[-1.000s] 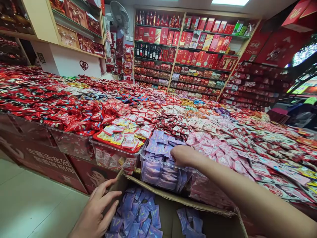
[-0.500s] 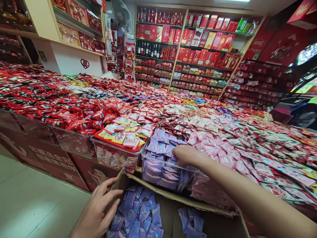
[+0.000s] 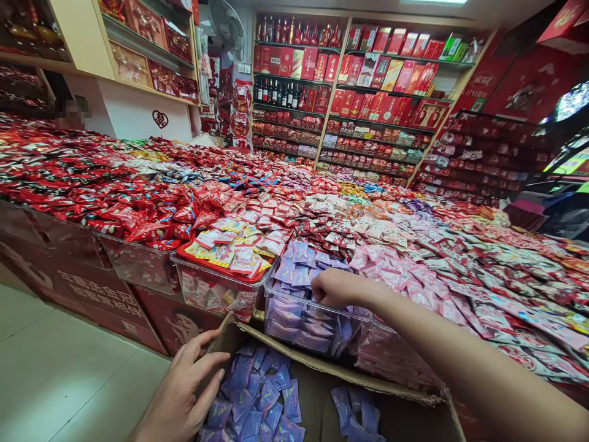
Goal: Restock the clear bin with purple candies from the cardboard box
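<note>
My right hand (image 3: 335,287) reaches into a clear plastic bin (image 3: 294,331) of purple candy packets (image 3: 294,270), fingers curled down among them; what they hold is hidden. My left hand (image 3: 184,393) rests with fingers spread on the left wall of a cardboard box (image 3: 405,411) in front of me. The box holds more purple packets (image 3: 257,399).
A wide counter carries heaps of wrapped sweets: red ones (image 3: 115,202) at left, pink ones (image 3: 405,276) at right, a red tray (image 3: 225,252) of mixed packets beside the purple bin. Shelves of red boxes and bottles (image 3: 350,80) line the back wall. Tiled floor (image 3: 59,368) lies at lower left.
My right hand has shifted slightly left within the purple bin. My left hand stays on the box edge.
</note>
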A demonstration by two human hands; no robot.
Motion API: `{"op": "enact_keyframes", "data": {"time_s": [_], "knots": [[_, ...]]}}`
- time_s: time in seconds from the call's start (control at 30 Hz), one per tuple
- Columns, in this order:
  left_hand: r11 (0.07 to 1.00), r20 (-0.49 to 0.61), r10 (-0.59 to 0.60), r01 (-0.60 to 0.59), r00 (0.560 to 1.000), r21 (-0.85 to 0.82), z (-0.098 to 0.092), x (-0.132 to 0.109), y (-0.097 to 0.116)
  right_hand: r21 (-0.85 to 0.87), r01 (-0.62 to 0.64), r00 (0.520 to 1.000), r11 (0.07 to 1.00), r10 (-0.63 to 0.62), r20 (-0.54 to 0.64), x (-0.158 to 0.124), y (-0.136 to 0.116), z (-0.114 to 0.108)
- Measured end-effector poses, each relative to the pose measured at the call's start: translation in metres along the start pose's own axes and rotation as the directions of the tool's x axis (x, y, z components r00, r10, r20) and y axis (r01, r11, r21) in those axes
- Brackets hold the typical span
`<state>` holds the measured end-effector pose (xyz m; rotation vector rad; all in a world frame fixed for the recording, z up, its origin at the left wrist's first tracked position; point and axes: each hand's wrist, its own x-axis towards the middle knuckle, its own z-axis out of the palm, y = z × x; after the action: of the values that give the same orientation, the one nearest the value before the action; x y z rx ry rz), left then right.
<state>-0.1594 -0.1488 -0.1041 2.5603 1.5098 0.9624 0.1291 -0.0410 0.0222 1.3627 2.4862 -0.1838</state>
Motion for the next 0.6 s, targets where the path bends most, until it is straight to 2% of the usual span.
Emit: {"op": "enact_keyframes", "data": {"time_s": [0.13, 0.27, 0.6], "knots": [[1.000, -0.015, 0.010, -0.010, 1.000, 0.013, 0.001, -0.001, -0.002, -0.044, 0.016, 0.998, 0.999, -0.013, 0.062, 0.005, -0.004, 0.003], [0.999, -0.039, 0.034, -0.032, 0.999, 0.032, 0.002, -0.001, -0.005, -0.108, 0.007, 1.000, 0.994, -0.005, 0.022, 0.005, -0.005, 0.006], [1.000, -0.023, 0.005, -0.005, 1.000, 0.007, 0.002, -0.001, -0.003, -0.080, 0.009, 1.000, 0.997, -0.008, 0.004, 0.009, -0.002, 0.012]]}}
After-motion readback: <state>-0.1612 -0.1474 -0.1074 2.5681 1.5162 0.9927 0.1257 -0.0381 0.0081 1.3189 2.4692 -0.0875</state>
